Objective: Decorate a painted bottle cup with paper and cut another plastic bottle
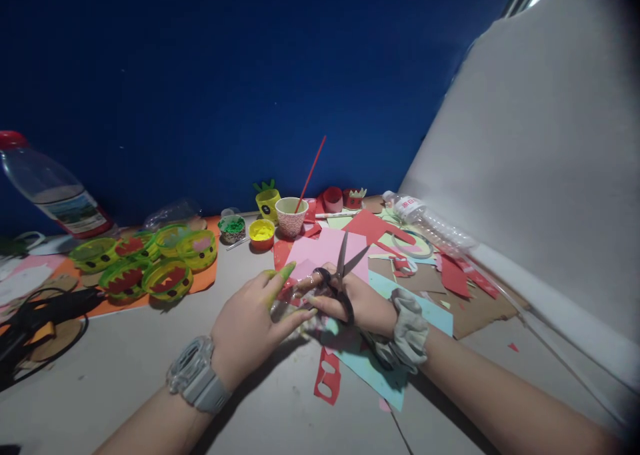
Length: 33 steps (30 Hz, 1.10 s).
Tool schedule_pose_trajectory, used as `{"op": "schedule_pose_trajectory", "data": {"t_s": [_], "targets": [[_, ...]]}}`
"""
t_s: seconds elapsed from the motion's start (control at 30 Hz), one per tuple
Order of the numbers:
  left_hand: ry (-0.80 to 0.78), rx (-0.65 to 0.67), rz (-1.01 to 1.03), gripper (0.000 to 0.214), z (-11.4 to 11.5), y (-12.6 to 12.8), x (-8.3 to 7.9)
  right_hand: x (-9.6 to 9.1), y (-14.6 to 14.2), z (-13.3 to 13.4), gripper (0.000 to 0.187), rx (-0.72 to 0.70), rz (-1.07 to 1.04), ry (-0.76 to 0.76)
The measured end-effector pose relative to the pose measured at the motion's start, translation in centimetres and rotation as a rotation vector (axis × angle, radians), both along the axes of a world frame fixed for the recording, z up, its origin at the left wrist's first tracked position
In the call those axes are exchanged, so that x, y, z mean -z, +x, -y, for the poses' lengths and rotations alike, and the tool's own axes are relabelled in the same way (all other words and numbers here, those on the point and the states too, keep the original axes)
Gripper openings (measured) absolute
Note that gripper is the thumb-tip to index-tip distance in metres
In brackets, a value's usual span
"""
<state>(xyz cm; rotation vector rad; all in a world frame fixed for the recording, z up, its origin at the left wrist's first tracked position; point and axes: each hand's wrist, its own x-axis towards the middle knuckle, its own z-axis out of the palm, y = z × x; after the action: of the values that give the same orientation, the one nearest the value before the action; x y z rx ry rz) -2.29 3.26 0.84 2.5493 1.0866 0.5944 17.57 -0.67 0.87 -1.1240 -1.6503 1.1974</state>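
Dark-handled scissors [343, 260] are in my right hand [367, 303], their handle loops around its fingers. The blades point up and away from me, slightly parted. My left hand [253, 311], with green paint on its fingertips, grips a crumpled piece of clear plastic [281, 309] between thumb and fingers. My right fingers also reach this plastic, and its full shape is partly hidden. Under the hands lie pink paper [327, 247] and light blue paper [395, 375]. A red paper strip with cut-out holes [327, 385] lies just in front of them.
At left, several green-yellow painted plastic rings [167, 281] sit on orange paper [207, 278], beside a glue gun [65, 305] and a tilted bottle [60, 195]. Paint cups [261, 233] and a patterned cup [291, 220] stand behind. A clear bottle [430, 221] and red scraps [455, 278] lie right.
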Motion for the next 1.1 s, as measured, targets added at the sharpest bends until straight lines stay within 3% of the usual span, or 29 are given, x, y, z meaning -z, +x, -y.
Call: {"op": "schedule_pose_trajectory", "data": {"t_s": [0.43, 0.6, 0.73, 0.9, 1.1], "targets": [[0.072, -0.003, -0.033, 0.055, 0.1, 0.3, 0.7, 0.9, 0.3, -0.6, 0.028, -0.206, -0.376, -0.258], [0.05, 0.019, -0.023, 0.051, -0.1, 0.3, 0.6, 1.0, 0.3, -0.5, 0.023, -0.184, -0.431, -0.269], [0.049, 0.039, -0.027, 0.048, -0.3, 0.3, 0.4, 0.5, 0.2, -0.4, 0.023, -0.152, -0.317, -0.205], [-0.012, -0.037, 0.001, 0.047, -0.6, 0.0, -0.2, -0.2, 0.1, -0.2, 0.023, 0.002, 0.033, -0.012], [-0.084, -0.06, 0.024, 0.045, -0.7, -0.3, -0.5, 0.8, 0.1, -0.3, 0.019, 0.155, 0.277, 0.202]]}}
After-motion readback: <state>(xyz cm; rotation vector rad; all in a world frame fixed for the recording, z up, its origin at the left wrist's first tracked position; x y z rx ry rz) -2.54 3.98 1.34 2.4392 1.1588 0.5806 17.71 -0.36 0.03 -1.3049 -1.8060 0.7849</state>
